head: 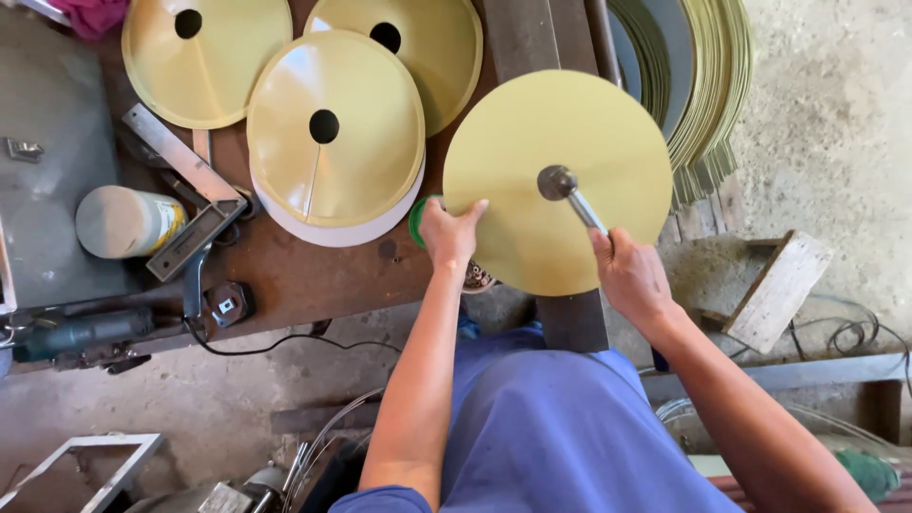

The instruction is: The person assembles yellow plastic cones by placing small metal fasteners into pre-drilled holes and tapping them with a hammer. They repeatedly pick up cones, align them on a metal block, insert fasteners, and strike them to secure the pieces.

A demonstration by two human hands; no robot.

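While a tall stack of flat yellow-green metal discs stood on edge at the far right, not yet shaped, three finished yellow metal cones with centre holes lay far left on the brown workbench. The flat yellow disc sat over the dark steel post, unformed as far as I could judge. The left hand pinched its near-left rim; the right hand was clenched round a steel hammer at the centre. A pale cylindrical can lay left, clear of them.
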